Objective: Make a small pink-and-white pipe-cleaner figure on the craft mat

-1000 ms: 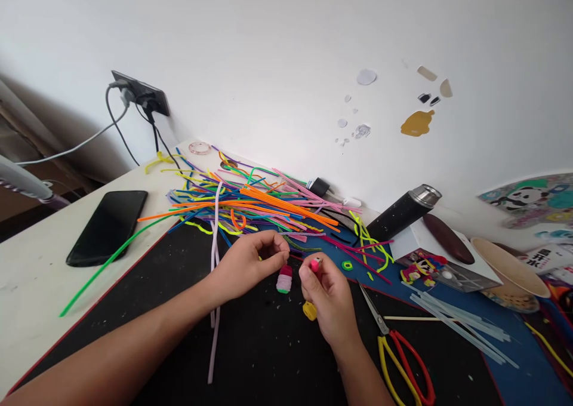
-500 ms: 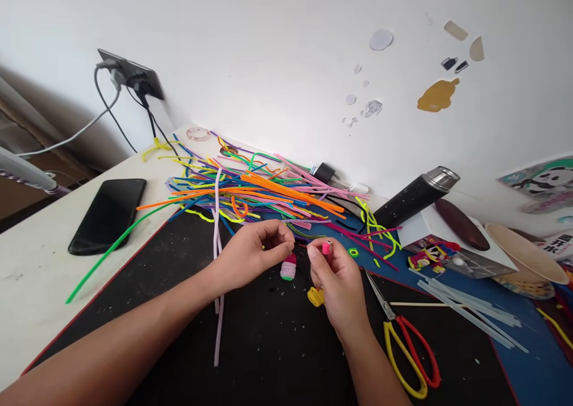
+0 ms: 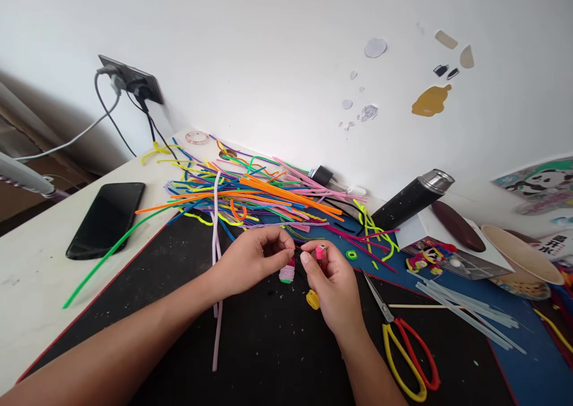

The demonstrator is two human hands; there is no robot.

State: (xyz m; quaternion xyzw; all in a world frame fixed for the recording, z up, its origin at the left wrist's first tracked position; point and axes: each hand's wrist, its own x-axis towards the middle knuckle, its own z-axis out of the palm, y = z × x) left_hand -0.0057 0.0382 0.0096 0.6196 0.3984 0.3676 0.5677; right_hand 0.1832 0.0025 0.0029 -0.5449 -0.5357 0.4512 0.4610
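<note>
My left hand (image 3: 256, 258) is closed in a pinch, thumb against fingertips; whatever sits between them is too small to make out. Close to its right, my right hand (image 3: 335, 286) is closed with a small bright pink piece (image 3: 320, 252) poking up from its curled fingers. The fingertips of both hands nearly meet. Just below the left fingertips lies a wrapped pipe-cleaner piece (image 3: 287, 273), light pink and magenta with a green end. A small yellow piece (image 3: 313, 300) shows beside the right palm, partly hidden. Pale lilac pipe cleaners (image 3: 216, 334) run beneath my left wrist.
A heap of coloured pipe cleaners (image 3: 264, 194) spreads behind my hands. Scissors (image 3: 389, 322) with red and yellow handles lie right, near translucent glue sticks (image 3: 470, 313) and a thin wooden stick (image 3: 416, 306). A black flask (image 3: 403, 206) leans behind; a phone (image 3: 106, 221) lies left.
My right hand has shifted slightly left, toward the left hand, and the pink piece has tilted a little. The whole view has shifted slightly. Both hands keep their pinch.
</note>
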